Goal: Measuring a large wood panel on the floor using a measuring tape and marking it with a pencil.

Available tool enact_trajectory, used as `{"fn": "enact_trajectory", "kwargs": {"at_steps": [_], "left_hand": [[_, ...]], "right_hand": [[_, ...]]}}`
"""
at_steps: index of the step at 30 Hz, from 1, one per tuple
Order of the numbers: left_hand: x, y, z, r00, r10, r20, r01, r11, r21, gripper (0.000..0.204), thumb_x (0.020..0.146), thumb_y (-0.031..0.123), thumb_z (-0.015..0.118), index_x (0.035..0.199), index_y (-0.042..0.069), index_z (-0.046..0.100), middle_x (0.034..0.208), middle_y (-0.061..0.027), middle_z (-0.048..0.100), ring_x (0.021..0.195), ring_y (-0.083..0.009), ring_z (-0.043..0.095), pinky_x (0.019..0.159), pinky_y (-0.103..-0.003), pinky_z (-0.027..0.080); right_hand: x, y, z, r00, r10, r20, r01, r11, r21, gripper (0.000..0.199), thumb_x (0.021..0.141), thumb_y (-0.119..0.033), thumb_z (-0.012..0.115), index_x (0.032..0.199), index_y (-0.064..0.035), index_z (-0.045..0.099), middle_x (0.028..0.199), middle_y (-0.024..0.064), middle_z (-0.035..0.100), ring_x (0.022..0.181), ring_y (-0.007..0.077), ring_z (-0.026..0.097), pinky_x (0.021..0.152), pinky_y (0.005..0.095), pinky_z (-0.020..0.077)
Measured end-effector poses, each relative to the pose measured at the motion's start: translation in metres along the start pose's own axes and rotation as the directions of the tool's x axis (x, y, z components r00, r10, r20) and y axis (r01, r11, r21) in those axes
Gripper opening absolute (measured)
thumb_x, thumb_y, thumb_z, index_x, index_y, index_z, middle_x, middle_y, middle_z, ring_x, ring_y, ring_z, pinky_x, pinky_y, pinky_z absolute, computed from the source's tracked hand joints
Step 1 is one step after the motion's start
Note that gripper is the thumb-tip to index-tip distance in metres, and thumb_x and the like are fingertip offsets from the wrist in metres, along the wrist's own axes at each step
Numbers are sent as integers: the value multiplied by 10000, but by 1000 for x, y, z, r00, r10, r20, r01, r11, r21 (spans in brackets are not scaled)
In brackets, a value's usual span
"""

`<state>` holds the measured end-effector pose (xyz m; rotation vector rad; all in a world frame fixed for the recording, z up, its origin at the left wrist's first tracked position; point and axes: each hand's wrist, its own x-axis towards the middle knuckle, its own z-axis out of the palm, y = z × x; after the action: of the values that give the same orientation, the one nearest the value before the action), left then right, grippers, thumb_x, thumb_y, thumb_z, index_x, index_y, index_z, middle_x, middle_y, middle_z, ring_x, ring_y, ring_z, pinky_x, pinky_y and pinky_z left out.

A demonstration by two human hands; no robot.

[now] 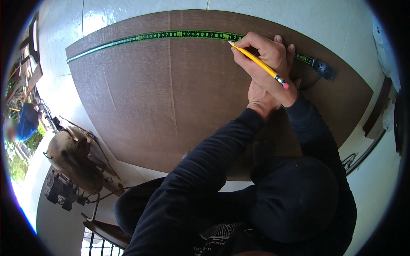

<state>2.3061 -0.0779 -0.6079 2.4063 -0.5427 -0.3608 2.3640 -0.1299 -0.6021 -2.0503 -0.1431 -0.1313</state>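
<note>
- The right hand (267,57) is closed in a writing grip round a yellow wooden pencil (257,62) with a pink eraser; the fingers pinch the shaft near the sharpened end, and the eraser end sticks out over the wrist.
- The pencil tip touches the green-and-black measuring tape (171,35), or sits right at its lower edge — which of the two cannot be told.
- That tape lies stretched flat along the far edge of the large dark brown wood-grain board (141,98), running from the board's left corner to the right, where its dark tape case (323,69) rests on the board just beyond the right hand.
- The left hand (259,99) lies underneath the right one, back upward, resting on the board; its fingers are hidden by the right hand, so how far they are open cannot be told, nor whether they hold anything.
- Both forearms wear dark long sleeves (200,170) and cross over the board's near edge.
- The board lies on a pale tiled floor (128,13).
- To the left, beside the board's near corner, stands a worn, rusty machine with a rounded metal body (70,155).
- Far left, well apart, a person in a blue top (26,121) is outdoors.
</note>
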Motion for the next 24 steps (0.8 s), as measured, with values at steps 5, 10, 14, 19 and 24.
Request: {"fn": "enact_trajectory", "kwargs": {"at_steps": [5, 10, 14, 19, 24], "left_hand": [[0, 0, -1, 1000, 15, -2, -15, 999, 41, 906, 953, 570, 526, 1665, 160, 146, 1719, -170, 138, 1544, -387, 252, 1233, -494, 273], [-3, -2, 6, 1000, -11, -10, 11, 1000, 9, 906, 917, 604, 561, 1662, 226, 213, 1720, -165, 160, 1560, -384, 231, 1250, -510, 244], [-6, -8, 10, 990, -39, 133, 55, 991, -121, 825, 983, 512, 507, 1659, 162, 186, 1703, -180, 195, 1549, -391, 244, 1246, -505, 244], [-9, -9, 11, 991, -28, 132, 39, 996, -77, 790, 1005, 484, 488, 1653, 144, 190, 1693, -183, 219, 1544, -394, 249, 1246, -513, 237], [-6, -3, 7, 997, -10, 79, 7, 999, 32, 771, 1012, 478, 480, 1648, 141, 204, 1686, -181, 238, 1543, -395, 252, 1247, -525, 227]], "right_hand": [[-1, 2, 0, 999, 37, 17, -36, 999, -22, 146, 857, -83, 807, 914, -49, 678, 834, 93, 749, 729, 226, 741, 690, 295, 576], [0, 3, -2, 999, -9, 41, 9, 1000, 2, 151, 843, -86, 809, 876, -48, 667, 799, 83, 737, 702, 213, 730, 657, 290, 562], [-8, -1, -17, 996, -39, -85, 46, 995, 86, 213, 827, 33, 774, 744, -31, 588, 703, 31, 661, 587, 99, 602, 567, 233, 464], [-9, 2, -27, 996, -68, -60, 74, 990, 121, 261, 920, -26, 639, 694, -37, 510, 597, 38, 552, 491, 140, 509, 503, 274, 394], [-7, 6, -27, 995, -94, -43, 96, 995, 41, 316, 970, -234, 702, 725, -64, 596, 538, 16, 594, 491, 126, 589, 521, 255, 444]]}}
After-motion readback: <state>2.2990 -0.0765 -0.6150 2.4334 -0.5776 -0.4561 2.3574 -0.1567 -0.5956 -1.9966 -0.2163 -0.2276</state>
